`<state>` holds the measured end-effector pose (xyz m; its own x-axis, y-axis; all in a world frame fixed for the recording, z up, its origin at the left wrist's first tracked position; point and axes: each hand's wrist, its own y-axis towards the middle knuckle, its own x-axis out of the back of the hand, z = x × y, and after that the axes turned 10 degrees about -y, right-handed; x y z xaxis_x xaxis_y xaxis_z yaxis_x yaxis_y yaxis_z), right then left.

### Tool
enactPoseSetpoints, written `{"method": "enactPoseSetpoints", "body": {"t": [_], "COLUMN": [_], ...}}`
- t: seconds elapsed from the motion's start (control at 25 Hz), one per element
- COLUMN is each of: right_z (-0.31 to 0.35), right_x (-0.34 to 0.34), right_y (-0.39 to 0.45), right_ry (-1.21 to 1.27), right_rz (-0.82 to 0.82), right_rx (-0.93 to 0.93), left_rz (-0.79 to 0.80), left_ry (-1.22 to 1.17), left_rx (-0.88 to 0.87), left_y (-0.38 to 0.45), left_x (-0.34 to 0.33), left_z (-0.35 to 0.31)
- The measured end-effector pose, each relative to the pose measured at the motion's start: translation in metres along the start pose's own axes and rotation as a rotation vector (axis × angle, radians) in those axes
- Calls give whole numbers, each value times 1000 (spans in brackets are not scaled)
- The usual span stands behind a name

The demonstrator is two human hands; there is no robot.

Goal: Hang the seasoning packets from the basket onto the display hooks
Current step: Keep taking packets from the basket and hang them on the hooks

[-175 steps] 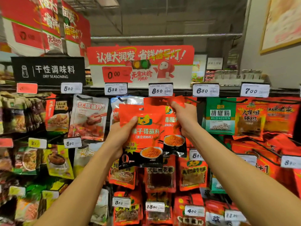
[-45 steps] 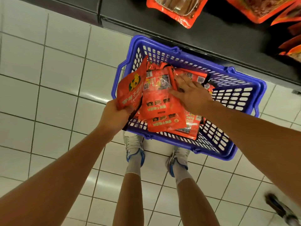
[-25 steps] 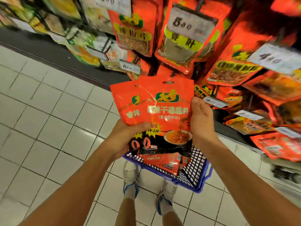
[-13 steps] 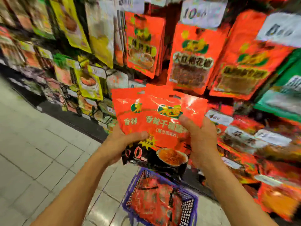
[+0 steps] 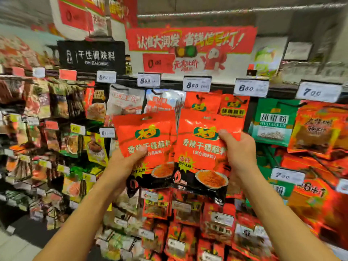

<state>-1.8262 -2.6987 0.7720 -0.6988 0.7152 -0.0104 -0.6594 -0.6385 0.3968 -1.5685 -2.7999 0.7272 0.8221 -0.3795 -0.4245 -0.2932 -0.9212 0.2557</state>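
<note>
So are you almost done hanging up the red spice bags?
Not yet. Some matching red packets already hang on the hook under the 8.80 price tag. In hand: the left hand holds a small stack of packets and the right hand holds another packet, both raised in front of the hooks but not on one. The basket is out of view, so how many remain can't be told.

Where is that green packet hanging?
The green packet hangs on the upper right of the head view, under the 8.80 price tag, just right of the right hand.
</note>
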Motion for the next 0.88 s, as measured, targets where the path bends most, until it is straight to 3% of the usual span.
{"method": "enactPoseSetpoints", "body": {"t": [0.16, 0.56, 0.88], "right_z": [13, 21, 29], "right_x": [-6, -57, -70], "right_y": [42, 87, 100], "right_ry": [-43, -159, -134], "right_rz": [-116, -157, -176], "right_rx": [-25, -36, -63], "left_rz": [51, 167, 185], "left_ry": [-68, -85, -17], "left_rx": [-4, 109, 47], "left_y": [29, 86, 115], "left_x": [12, -1, -20], "left_z": [-25, -9, 2]}}
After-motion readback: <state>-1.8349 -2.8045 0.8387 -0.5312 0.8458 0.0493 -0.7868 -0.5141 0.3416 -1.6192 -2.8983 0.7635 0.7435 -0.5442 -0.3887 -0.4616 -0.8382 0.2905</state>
